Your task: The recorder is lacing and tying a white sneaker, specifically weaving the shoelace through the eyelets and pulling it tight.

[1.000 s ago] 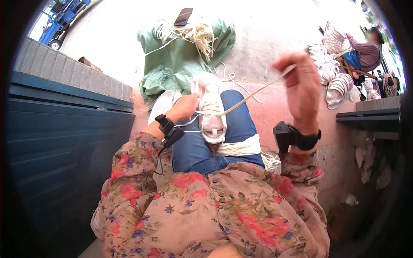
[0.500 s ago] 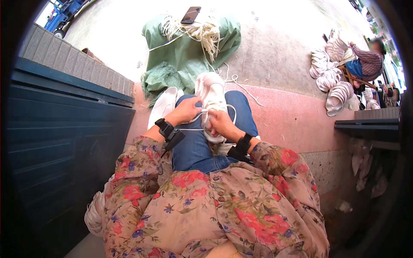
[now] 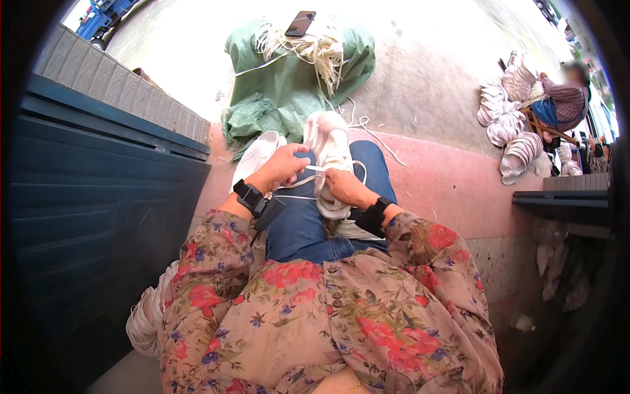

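Note:
A white sneaker (image 3: 331,140) lies across my jeans (image 3: 295,226), its toe pointing away from me. My left hand (image 3: 284,166) is just left of the sneaker, fingers pinched on a white shoelace (image 3: 315,169) that stretches to the sneaker. On the sneaker's right side, my right hand (image 3: 348,188) has its fingers closed at the lacing. They hide most of what they grip, but the lace runs into them. A loop of lace curves out past the right hand. Another white shoe (image 3: 258,155) rests beside my left knee, partly behind my left hand.
Ahead stands a green sack-covered bundle (image 3: 289,88) with a heap of white laces (image 3: 321,56) and a phone (image 3: 300,23) on top. A dark blue panel (image 3: 111,197) borders my left. At far right a person (image 3: 564,105) sits by stacked white shoes (image 3: 522,156).
My left hand has drawn slightly away from the sneaker to the left, with the lace stretched between the hands. My right hand stays at the lacing. The whole view has shifted a little.

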`<control>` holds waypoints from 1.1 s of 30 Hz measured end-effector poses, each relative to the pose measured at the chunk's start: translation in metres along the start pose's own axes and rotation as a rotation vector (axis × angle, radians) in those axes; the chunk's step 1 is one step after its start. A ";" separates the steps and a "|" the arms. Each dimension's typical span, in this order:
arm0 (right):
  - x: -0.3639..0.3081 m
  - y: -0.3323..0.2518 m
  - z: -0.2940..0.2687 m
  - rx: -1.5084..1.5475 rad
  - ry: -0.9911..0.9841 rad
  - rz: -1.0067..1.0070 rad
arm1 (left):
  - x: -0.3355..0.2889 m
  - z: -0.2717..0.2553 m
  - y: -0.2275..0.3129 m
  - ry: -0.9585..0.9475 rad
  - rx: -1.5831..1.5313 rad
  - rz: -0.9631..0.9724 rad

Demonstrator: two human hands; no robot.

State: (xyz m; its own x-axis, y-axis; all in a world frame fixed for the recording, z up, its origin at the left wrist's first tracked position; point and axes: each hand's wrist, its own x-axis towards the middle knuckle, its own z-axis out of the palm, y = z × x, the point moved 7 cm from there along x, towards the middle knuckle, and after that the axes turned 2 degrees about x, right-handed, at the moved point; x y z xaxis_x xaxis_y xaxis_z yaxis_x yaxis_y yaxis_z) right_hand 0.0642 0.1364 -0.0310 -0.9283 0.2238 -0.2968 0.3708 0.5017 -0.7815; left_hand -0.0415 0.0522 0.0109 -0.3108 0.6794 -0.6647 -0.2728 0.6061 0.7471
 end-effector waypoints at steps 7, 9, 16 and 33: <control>-0.024 -0.013 -0.017 -0.036 -0.248 -0.039 | -0.001 -0.011 -0.011 0.070 -0.071 -0.021; -0.059 -0.010 -0.019 0.261 -0.478 0.232 | 0.002 -0.010 -0.015 0.068 -0.149 -0.017; -0.114 -0.109 -0.145 1.188 -0.229 -0.253 | 0.018 0.012 -0.011 -0.015 -0.182 -0.031; -0.102 -0.170 -0.215 1.068 0.044 -0.613 | -0.017 0.094 0.083 -0.551 0.269 0.470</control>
State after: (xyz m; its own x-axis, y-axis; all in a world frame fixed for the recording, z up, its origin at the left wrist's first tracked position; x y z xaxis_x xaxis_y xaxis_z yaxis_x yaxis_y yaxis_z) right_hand 0.1012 0.2083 0.2498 -0.9320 0.2304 0.2799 -0.3526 -0.3964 -0.8477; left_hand 0.0264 0.1293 0.0839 0.1781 0.9552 -0.2365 0.0284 0.2352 0.9715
